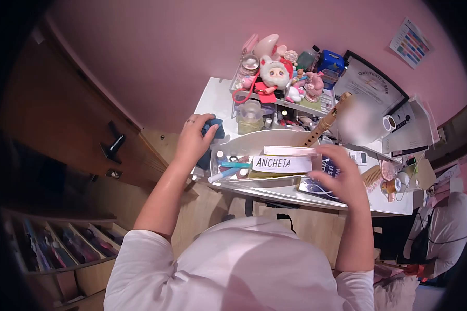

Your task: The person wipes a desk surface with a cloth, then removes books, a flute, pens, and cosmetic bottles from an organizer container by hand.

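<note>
One hand, the left point(193, 133), curls over a blue thing point(218, 129) by the left end of the white desk point(220, 93), thumb against it, can't tell from here if it's pinching. Right hand point(343, 175) is at the right end of the ANCHETA card point(283, 164), thumb and fingers apart, grip unclear. Card sits in the white tray point(283, 136), right of a teal pen point(235, 165), with a flute point(324, 127) leaning behind and a plush point(276, 72) farther back.
</note>
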A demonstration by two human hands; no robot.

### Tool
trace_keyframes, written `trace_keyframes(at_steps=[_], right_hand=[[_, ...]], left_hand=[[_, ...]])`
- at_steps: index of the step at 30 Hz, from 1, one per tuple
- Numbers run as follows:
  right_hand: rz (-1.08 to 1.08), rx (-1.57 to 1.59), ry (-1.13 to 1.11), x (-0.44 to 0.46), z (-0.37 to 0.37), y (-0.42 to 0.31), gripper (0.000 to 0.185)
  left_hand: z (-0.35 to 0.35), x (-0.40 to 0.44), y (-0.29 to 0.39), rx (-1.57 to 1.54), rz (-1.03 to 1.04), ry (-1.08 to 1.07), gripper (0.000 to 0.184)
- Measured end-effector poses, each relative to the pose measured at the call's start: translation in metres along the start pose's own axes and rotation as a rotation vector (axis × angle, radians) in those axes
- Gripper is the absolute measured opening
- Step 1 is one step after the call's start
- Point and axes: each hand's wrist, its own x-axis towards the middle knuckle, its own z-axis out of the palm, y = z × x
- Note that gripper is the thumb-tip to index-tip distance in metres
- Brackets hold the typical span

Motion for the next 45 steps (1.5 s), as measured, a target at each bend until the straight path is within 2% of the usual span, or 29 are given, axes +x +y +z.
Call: trace_keyframes(at_steps=[2, 3, 6, 9, 12, 15, 18, 22, 25, 26, 29, 33, 34, 37, 41, 42, 45], right_hand=[[-0.132, -0.160, -0.225, 0.029, 0.015, -0.029, 0.061], [-0.115, -0.197, -0.294, 0.038, 0.021, -0.025, 0.063], [-0.040, -0.253, -0.528, 0.062, 0.040, -0.006, 0.073], [0.065, -0.136, -0.688, 0.073, 0.035, -0.003, 0.065], [0.006, -0.231, -0.657, 0.069, 0.038, -0.005, 0.062], [-0.001, -0.352, -0.706, 0.075, 0.036, -0.006, 0.060], [-0.104, -0.384, -0.669, 0.077, 0.037, 0.001, 0.058], [-0.091, -0.350, -0.627, 0.078, 0.030, -0.003, 0.057], [-0.077, -0.308, -0.569, 0.083, 0.015, -0.014, 0.057], [-0.072, -0.280, -0.550, 0.085, 0.010, -0.016, 0.059], [-0.082, -0.227, -0.473, 0.093, -0.009, -0.025, 0.062], [-0.053, -0.120, -0.381, 0.094, -0.027, -0.035, 0.062], [-0.050, -0.084, -0.367, 0.094, -0.030, -0.036, 0.062], [-0.068, 0.026, -0.303, 0.088, -0.040, -0.042, 0.064], [-0.107, 0.172, -0.209, 0.074, -0.057, -0.050, 0.069], [-0.143, 0.225, -0.180, 0.069, -0.061, -0.047, 0.070], [-0.190, 0.283, -0.113, 0.049, -0.075, -0.044, 0.074]], left_hand=[[0.012, 0.000, -0.023, -0.032, -0.096, 0.019, 0.030], [0.021, -0.001, -0.037, -0.049, -0.144, 0.026, 0.032], [0.036, -0.004, -0.065, -0.106, -0.306, -0.185, 0.042], [0.034, -0.009, -0.068, -0.177, -0.349, -0.353, 0.046], [0.028, -0.015, -0.065, 0.116, -0.225, -0.228, 0.043], [0.017, -0.020, -0.048, 0.067, -0.148, -0.109, 0.040], [0.013, -0.026, -0.022, -0.108, -0.006, -0.086, 0.038], [0.015, -0.035, 0.004, -0.416, 0.084, -0.281, 0.038], [0.020, -0.040, 0.017, -0.479, 0.070, -0.377, 0.042], [0.020, -0.040, 0.016, -0.505, 0.027, -0.457, 0.050], [0.034, -0.040, 0.006, -0.896, -0.225, -0.542, 0.058], [0.039, -0.042, 0.007, -1.076, -0.160, -0.661, 0.077], [0.037, -0.040, 0.011, -1.101, -0.127, -0.627, 0.087], [0.025, -0.039, 0.030, -1.283, -0.240, -0.601, 0.093], [0.016, -0.043, 0.043, -1.117, -0.314, -0.651, 0.079], [0.013, -0.045, 0.057, -1.157, -0.313, -0.581, 0.064], [0.013, -0.052, 0.076, -1.123, -0.403, -0.582, 0.057]])
